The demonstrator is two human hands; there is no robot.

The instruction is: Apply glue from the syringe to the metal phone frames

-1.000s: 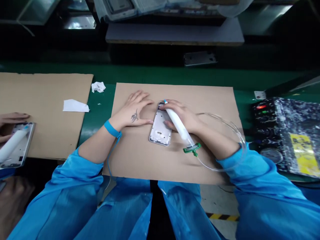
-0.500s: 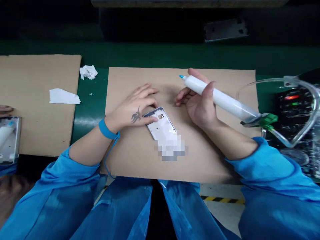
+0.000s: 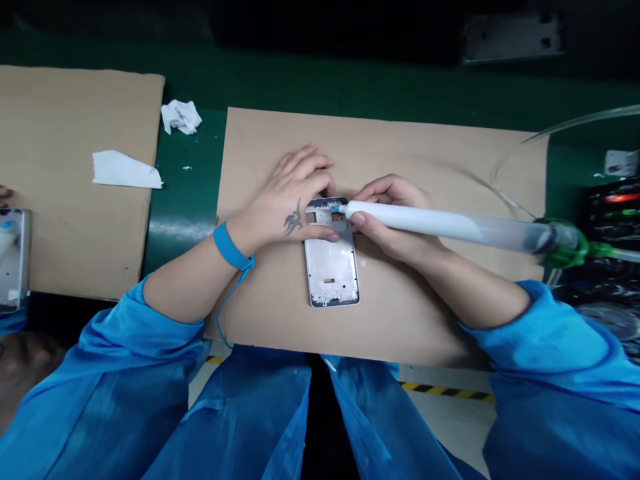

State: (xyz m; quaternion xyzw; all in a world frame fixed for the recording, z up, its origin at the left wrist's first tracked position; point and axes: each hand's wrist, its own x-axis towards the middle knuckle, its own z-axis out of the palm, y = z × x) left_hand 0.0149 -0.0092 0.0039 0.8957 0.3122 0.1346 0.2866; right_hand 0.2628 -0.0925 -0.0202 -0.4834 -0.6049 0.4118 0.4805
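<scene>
The left hand (image 3: 287,203) rests spread on a cardboard sheet (image 3: 450,313), its thumb lying across the top of a metal phone frame (image 3: 331,267) that sits flat near the sheet's middle. The right hand (image 3: 393,217) pinches a white dispensing syringe (image 3: 420,223) between thumb and curled fingers, its narrow tip at the frame's upper corner, a green fitting (image 3: 565,245) at the far end

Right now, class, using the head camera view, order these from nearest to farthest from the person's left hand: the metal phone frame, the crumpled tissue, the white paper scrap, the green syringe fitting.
From the left hand:
1. Metal phone frame: touching it, to its right.
2. Crumpled tissue: up and left.
3. White paper scrap: farther left.
4. Green syringe fitting: far right.
</scene>
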